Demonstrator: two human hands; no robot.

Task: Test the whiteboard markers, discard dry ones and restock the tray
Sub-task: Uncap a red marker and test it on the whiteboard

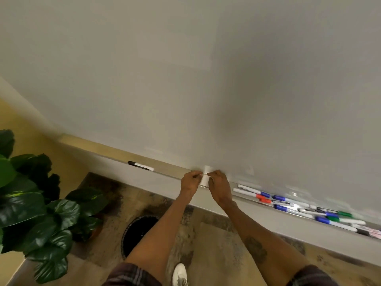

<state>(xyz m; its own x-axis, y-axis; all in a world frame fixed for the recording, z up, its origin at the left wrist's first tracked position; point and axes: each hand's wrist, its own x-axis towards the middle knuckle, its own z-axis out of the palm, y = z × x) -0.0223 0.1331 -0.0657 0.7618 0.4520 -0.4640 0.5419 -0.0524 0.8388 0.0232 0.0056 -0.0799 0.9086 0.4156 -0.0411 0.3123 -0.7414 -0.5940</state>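
Markers (305, 207) lie in the tray (165, 175), right of both hands' fingers (198, 174), which pinch something white.

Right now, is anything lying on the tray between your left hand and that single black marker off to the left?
Nothing visible does. The tray shows bare ledge between the left hand and the black marker. Both hands, the right hand included, are pinching a small white piece at the tray edge.

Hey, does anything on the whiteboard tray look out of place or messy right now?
One black marker lies alone on the tray, left of both hands. The other markers are jumbled at the right end, overlapping at different angles rather than lined up. Nothing looks spilled or damaged.
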